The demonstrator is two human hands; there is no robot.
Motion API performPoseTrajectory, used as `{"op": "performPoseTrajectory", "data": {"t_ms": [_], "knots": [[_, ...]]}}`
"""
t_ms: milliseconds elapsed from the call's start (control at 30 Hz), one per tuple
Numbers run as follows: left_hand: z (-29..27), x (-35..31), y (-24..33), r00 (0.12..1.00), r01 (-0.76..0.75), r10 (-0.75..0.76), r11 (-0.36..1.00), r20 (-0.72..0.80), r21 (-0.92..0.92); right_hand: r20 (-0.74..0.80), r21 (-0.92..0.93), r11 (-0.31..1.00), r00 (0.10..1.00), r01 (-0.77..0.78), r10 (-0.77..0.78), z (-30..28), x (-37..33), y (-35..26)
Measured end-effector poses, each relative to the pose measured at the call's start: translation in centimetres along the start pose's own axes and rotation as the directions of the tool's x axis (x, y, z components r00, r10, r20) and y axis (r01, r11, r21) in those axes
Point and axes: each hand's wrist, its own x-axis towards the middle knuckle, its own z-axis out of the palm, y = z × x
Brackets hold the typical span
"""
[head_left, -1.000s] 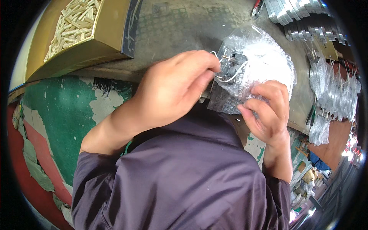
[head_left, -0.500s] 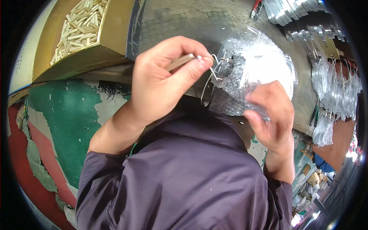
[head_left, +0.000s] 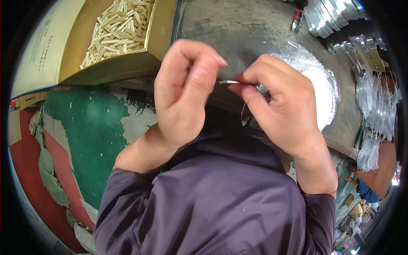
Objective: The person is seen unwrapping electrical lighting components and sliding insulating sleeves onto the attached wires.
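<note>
My right hand (head_left: 282, 100) pinches a thin wire (head_left: 228, 81) between thumb and forefinger; its pale end sticks out toward my left hand. Just left of that wire end, apart from it, my left hand (head_left: 180, 93) is raised with its fingers curled over and the thumb against them. Motion smears it, and anything inside is hidden. A clear bubble-wrap bundle (head_left: 326, 95), glaring with light, lies on the bench behind my right hand, which covers part of it. A thin loop of wire (head_left: 243, 112) hangs below my right fingers.
At the left, a gold cardboard box (head_left: 106, 63) holds many short pale sticks (head_left: 121, 32). Red-handled pliers (head_left: 297, 21) lie on the bench (head_left: 221, 21) beside stacked silver metal pieces (head_left: 331, 15). Several plastic-wrapped pieces (head_left: 374, 102) lie at the right edge.
My right hand has come in leftward and upward and now pinches the wire. My left hand has drawn back from the wire, and the brown strip seen in it before is out of sight.
</note>
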Motion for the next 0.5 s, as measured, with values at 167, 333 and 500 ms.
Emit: {"op": "performPoseTrajectory", "data": {"t_ms": [167,333,500], "knots": [[0.0,1.5,0.0,0.912,0.351,-0.406,0.691,0.062,-0.632,-0.068,0.104,0.992,0.994,-0.075,0.082,0.2,0.1,-0.1],[0.7,2.1,0.7,0.94,0.258,-0.33,0.85,-0.083,-0.459,-0.05,0.105,0.992,0.996,-0.063,0.069,0.2,0.3,0.0],[-0.7,2.0,0.1,0.998,0.044,-0.055,0.967,-0.037,-0.252,-0.055,0.085,0.994,0.996,-0.063,0.068,0.1,0.2,0.1]]}}
